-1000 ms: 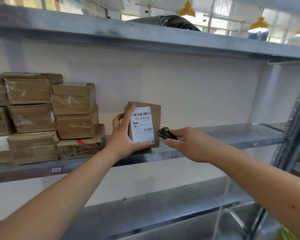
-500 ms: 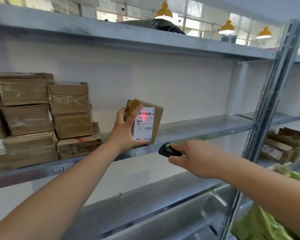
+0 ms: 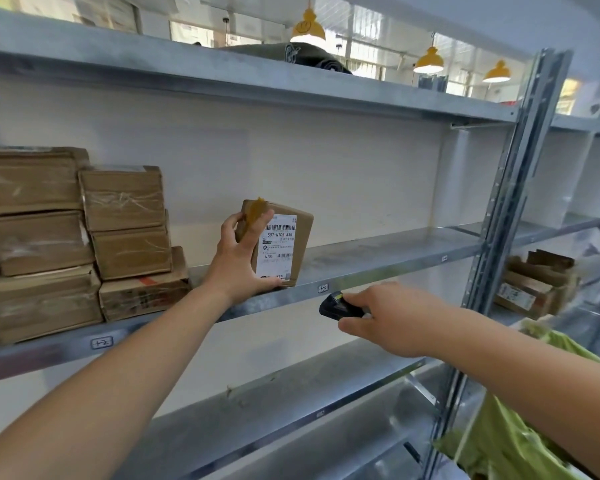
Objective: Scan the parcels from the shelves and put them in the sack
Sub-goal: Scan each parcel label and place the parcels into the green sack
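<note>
The left hand [image 3: 238, 263] holds the parcel [image 3: 278, 245] upright at the front edge of the middle shelf [image 3: 395, 252]. The right hand [image 3: 392, 318] grips a small black scanner [image 3: 336, 304] lower down. The parcel could tip and fall off the edge. The green sack [image 3: 510, 441] waits well apart, down right.

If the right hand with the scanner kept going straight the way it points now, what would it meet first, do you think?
Probably the front edge of the grey metal shelf, just right of the labelled brown cardboard parcel; the right hand points up-left, though depth is unclear.
</note>
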`<state>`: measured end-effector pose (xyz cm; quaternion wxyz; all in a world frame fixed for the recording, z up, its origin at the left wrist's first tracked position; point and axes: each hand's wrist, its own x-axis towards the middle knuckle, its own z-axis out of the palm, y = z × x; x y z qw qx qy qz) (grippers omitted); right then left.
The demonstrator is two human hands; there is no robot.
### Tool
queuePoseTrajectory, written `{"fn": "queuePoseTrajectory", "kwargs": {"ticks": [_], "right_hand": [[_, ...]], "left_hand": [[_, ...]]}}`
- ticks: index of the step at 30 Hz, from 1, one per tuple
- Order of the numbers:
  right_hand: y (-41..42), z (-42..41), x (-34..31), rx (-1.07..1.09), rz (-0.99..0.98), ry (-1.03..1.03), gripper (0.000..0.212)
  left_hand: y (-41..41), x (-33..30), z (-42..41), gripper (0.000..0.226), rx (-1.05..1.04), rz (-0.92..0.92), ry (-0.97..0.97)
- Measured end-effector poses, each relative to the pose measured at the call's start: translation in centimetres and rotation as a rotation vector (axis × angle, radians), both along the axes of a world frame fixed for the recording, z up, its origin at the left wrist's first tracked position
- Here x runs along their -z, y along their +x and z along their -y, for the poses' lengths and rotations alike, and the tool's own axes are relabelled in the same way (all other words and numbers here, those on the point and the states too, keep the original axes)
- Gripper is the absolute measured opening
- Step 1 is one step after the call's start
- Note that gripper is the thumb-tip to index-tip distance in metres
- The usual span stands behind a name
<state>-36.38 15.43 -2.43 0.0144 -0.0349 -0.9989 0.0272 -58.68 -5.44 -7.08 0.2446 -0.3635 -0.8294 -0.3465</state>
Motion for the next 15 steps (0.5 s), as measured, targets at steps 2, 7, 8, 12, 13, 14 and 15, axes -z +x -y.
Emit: {"fn": "queuePoseTrajectory", "kwargs": {"ticks": [2, 7, 8, 12, 13, 14, 15], "right_hand": [[0.0, 0.0, 0.0, 0.000, 0.003, 0.007, 0.045], [-0.1, -0.7, 0.4, 0.012, -0.023, -0.044, 0.045], [-0.1, -1.0, 0.5, 0.022, -0.039, -0.071, 0.045], [0.0, -3.3, 0.3, 0.097, -0.125, -0.182, 0.042], [0.2, -4.2, 0.3, 0.127, -0.153, -0.206, 0.040], [0.5, -5.2, 0.3, 0.157, -0.179, -0.224, 0.038], [0.8, -6.3, 0.5, 0.188, -0.203, -0.242, 0.036]], "left_hand": [[-0.1, 0.0, 0.0, 0.129, -0.001, -0.006, -0.006], [0.0, 0.3, -0.6, 0.133, 0.028, 0.057, 0.090], [0.3, 0.4, -1.1, 0.134, 0.063, 0.095, 0.143], [2.4, 0.6, -4.5, 0.141, 0.219, 0.231, 0.308], [2.9, 0.6, -5.5, 0.142, 0.248, 0.245, 0.321], [3.4, 0.7, -6.6, 0.141, 0.276, 0.257, 0.328], [3.9, 0.7, -7.7, 0.140, 0.304, 0.273, 0.326]]}}
